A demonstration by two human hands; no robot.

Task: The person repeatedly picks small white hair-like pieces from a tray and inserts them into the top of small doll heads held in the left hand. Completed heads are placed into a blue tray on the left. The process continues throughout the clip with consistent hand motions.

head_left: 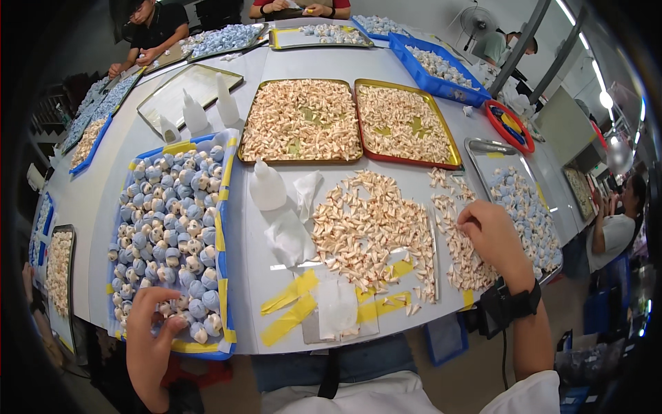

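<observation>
Left hand: the person's left hand is over the near part of the blue tray, thumb and forefinger parted above the balls; whether they touch one cannot be told.
Right hand: the right hand, with a black device strapped at its wrist, is over the small heap; its fingers are curled with the tips together, and whether a piece is pinched there cannot be told.
Blue-and-cream balls: the balls fill the blue tray at the person's left, its rim patched with yellow tape.
Loose cream pieces: a broad pile lies on the white tabletop in front of the person; a small heap lies to its right, beyond a thin metal strip.
Blue pieces: these lie in the metal tray at far right.
Gold-rimmed trays: two, side by side behind the pile, the left one and the right one spread with more cream pieces.
Between blue tray and pile: a white squeeze bottle stands near crumpled white tissue.
Nearest edge: a white pad lies beside yellow tape strips.
Across the tabletop: a person in black sits at upper left.
</observation>
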